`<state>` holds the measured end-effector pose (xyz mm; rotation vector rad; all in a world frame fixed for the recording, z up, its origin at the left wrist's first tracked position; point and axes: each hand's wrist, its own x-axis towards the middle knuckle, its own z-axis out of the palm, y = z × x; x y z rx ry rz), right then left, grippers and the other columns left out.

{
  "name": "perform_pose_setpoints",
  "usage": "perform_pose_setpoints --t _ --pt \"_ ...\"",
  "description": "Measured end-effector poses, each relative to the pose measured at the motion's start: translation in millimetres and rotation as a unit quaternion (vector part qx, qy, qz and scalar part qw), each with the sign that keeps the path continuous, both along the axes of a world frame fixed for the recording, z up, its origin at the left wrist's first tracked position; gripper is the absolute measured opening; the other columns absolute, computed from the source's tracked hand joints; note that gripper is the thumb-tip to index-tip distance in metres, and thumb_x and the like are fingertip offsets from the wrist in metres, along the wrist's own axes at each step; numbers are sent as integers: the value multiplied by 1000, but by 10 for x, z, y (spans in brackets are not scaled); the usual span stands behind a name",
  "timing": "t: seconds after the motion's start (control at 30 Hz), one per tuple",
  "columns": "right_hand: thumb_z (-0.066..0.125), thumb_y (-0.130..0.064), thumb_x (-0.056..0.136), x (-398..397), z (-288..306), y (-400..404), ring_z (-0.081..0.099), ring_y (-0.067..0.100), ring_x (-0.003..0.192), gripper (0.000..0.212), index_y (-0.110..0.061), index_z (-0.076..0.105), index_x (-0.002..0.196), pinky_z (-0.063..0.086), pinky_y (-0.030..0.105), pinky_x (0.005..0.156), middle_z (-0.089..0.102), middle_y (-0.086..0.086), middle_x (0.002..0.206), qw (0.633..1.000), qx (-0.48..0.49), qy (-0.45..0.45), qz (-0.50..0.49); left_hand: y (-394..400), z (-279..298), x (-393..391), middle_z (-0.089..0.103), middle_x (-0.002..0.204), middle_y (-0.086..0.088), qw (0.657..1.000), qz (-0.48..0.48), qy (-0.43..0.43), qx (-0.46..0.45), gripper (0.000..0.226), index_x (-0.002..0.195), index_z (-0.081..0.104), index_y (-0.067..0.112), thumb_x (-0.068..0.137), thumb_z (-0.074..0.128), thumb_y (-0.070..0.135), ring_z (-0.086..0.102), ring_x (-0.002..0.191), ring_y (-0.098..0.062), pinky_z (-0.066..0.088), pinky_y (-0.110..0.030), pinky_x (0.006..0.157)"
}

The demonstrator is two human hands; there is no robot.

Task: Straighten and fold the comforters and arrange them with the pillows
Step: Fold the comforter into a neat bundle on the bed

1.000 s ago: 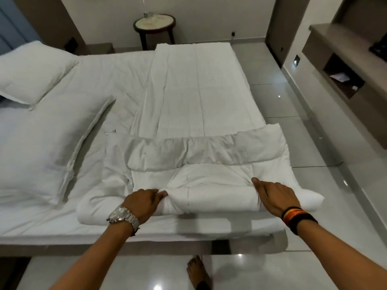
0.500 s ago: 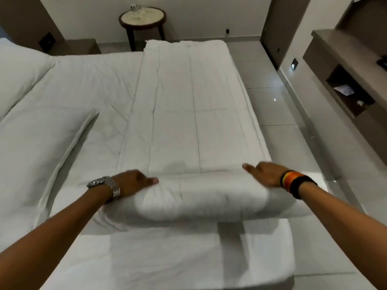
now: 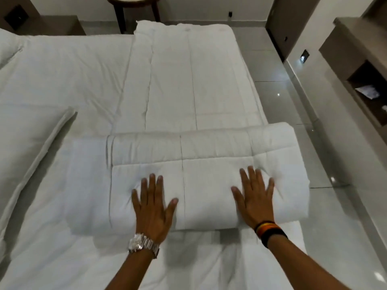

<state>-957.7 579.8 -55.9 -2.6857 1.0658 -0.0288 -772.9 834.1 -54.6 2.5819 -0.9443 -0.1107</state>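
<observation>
A white quilted comforter [image 3: 194,80] lies as a long strip down the right side of the bed. Its near end is folded over into a thick bundle [image 3: 209,155]. My left hand [image 3: 154,204] presses flat on the bundle's left part, fingers spread, a silver watch on the wrist. My right hand [image 3: 254,198] lies flat on the bundle's right part, with coloured bands on the wrist. Neither hand grips the fabric. A white pillow [image 3: 23,151] lies at the left, and the corner of a second pillow [image 3: 8,47] shows at the far left.
The bed [image 3: 62,84] has a white sheet, and its right edge meets a glossy tiled floor [image 3: 293,105]. A round side table [image 3: 136,5] stands beyond the bed's far end. A wall unit [image 3: 360,65] with an open shelf runs along the right.
The folded end of the comforter has been turned over farther along the strip into a thicker bundle. Both hands went from holding its edge to lying flat on top of it.
</observation>
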Motion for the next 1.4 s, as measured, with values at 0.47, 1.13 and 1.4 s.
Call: perform_pose_setpoints --t 0.47,1.13,1.4 --pt "28 -62 105 -563 -801 365 14 34 159 84 0 24 161 7 72 122 16 18 171 990 -76 -113 -23 451 -778 -534 7 171 -16 996 -14 -85 -6 88 162 14 4 100 25 65 7 158 -37 11 -71 118" --pt "-35 -83 71 180 -281 -300 72 37 85 131 -25 73 118 48 41 79 77 12 83 998 -67 6 -1 -249 -227 392 75 77 -18 996 -6 -60 71 100 125 71 30 84 -8 74 71 75 -39 49 -38 63" --pt "-12 -75 84 -1184 635 477 70 27 89 97 -21 67 80 45 37 84 76 4 89 999 4 51 -4 407 899 -936 75 96 -9 985 -21 -7 169 76 97 74 19 102 14 64 70 91 -30 44 -33 70"
